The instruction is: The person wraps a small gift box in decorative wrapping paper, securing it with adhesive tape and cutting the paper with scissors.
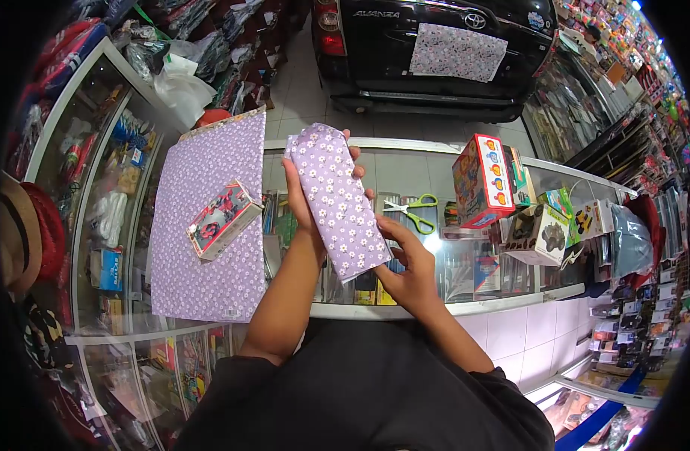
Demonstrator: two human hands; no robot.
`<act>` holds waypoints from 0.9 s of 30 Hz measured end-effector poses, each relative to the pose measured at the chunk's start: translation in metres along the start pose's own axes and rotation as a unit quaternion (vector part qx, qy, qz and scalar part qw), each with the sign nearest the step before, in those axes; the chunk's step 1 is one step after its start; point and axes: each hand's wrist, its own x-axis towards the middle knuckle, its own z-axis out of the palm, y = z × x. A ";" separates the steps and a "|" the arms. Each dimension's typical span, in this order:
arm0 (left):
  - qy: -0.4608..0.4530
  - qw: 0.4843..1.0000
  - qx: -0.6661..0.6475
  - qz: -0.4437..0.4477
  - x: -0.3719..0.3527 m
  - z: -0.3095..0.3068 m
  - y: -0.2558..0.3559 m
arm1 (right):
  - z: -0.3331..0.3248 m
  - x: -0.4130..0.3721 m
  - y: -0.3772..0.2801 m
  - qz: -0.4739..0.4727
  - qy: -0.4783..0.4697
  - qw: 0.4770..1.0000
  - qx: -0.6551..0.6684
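Observation:
A folded piece of purple paper with white flowers [339, 197] is held between both hands above the glass counter. My left hand [298, 197] wraps its left side, with fingertips showing past the right edge. Around the lower right corner, my right hand [409, 263] grips with thumb and fingers. On the left of the counter lies a large flat sheet of purple floral paper [202, 165], with a small toy box [223, 219] resting tilted on it. Green-handled scissors [415, 213] lie partly open on the glass, right of the folded paper.
A red toy box [484, 182] stands on the right of the counter, beside a dinosaur-print box [539, 234] and other packages. Beyond the counter is a black car [435, 68]. A glass display case [97, 188] borders the left.

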 end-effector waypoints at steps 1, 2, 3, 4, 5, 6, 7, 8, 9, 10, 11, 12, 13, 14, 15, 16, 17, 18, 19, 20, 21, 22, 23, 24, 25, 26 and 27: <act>-0.004 1.000 0.004 0.004 0.000 0.000 0.000 | -0.001 0.001 -0.002 -0.004 -0.007 1.000 -0.001; -0.009 1.000 0.008 0.008 0.001 0.000 0.000 | -0.002 0.002 -0.002 -0.009 -0.014 1.000 -0.002; -0.008 1.000 0.008 0.009 0.001 -0.001 0.002 | -0.003 0.003 -0.002 -0.009 -0.015 1.000 -0.001; -0.023 1.000 0.016 0.003 0.000 -0.005 0.004 | -0.005 0.002 -0.001 -0.008 -0.027 1.000 -0.013; -0.039 0.999 0.024 -0.003 0.001 -0.006 0.005 | -0.007 0.003 0.000 -0.008 -0.039 0.999 -0.026; -0.040 0.999 0.024 -0.003 0.001 -0.005 0.005 | -0.013 0.007 -0.011 -0.009 -0.039 0.999 -0.026; -0.034 0.999 0.020 -0.011 0.000 -0.004 0.004 | -0.021 0.013 -0.031 -0.019 -0.077 0.996 -0.042; -0.028 0.999 0.016 -0.018 -0.001 -0.002 0.003 | -0.029 0.019 -0.040 -0.030 -0.116 0.991 -0.058; -0.019 0.999 0.020 -0.026 -0.003 0.003 0.001 | -0.036 0.022 -0.035 -0.039 -0.123 0.991 -0.014; -0.020 0.999 0.020 -0.027 -0.003 0.004 -0.001 | -0.038 0.027 -0.034 -0.040 -0.122 0.992 -0.014; -0.026 0.998 0.004 -0.050 -0.004 0.004 -0.005 | -0.041 0.033 -0.033 -0.017 -0.088 0.996 -0.019; -0.032 0.997 -0.012 -0.073 -0.003 0.004 -0.010 | -0.044 0.039 -0.033 0.006 -0.053 0.998 -0.023; -0.018 0.995 -0.013 -0.098 -0.003 0.006 -0.014 | -0.044 0.047 -0.032 0.006 -0.050 0.998 -0.025; -0.019 0.995 -0.013 -0.100 -0.005 0.009 -0.019 | -0.041 0.057 -0.031 0.050 -0.022 0.998 -0.027; 0.049 0.991 0.035 -0.117 -0.009 0.014 -0.024 | -0.038 0.069 -0.030 0.092 0.006 0.995 -0.028; 0.118 0.981 0.084 -0.132 -0.012 0.017 -0.026 | -0.038 0.081 -0.027 0.134 0.034 0.990 -0.028; 0.077 0.981 0.075 -0.161 -0.013 0.005 -0.028 | -0.036 0.090 -0.009 0.114 0.047 0.991 -0.054; 0.063 0.981 0.068 -0.170 -0.012 0.007 -0.030 | -0.039 0.098 -0.006 0.113 0.050 0.991 -0.054; 0.056 0.980 0.060 -0.179 -0.013 0.010 -0.031 | -0.041 0.105 -0.005 0.207 0.003 0.977 0.048; 0.049 0.980 0.052 -0.187 -0.013 0.012 -0.032 | -0.043 0.110 -0.003 0.296 -0.044 0.942 0.149; 0.046 0.980 0.053 -0.187 -0.012 0.011 -0.033 | -0.043 0.111 0.004 0.321 -0.047 0.927 0.186; 0.057 0.979 0.067 -0.186 -0.010 0.008 -0.034 | -0.042 0.111 0.011 0.320 -0.047 0.928 0.186; 0.069 0.977 0.081 -0.185 -0.010 0.006 -0.035 | -0.042 0.110 0.018 0.320 -0.037 0.928 0.186; 0.070 0.977 0.081 -0.183 -0.010 0.005 -0.034 | -0.042 0.109 0.023 0.320 -0.028 0.928 0.186; 0.087 0.969 0.112 -0.204 -0.011 0.005 -0.032 | -0.041 0.108 0.027 0.351 -0.008 0.915 0.199; 0.103 0.958 0.143 -0.225 -0.011 0.005 -0.032 | -0.043 0.106 0.030 0.351 -0.008 0.915 0.199; 0.114 0.955 0.111 -0.250 -0.009 0.020 -0.030 | -0.044 0.105 0.028 0.366 0.003 0.902 0.228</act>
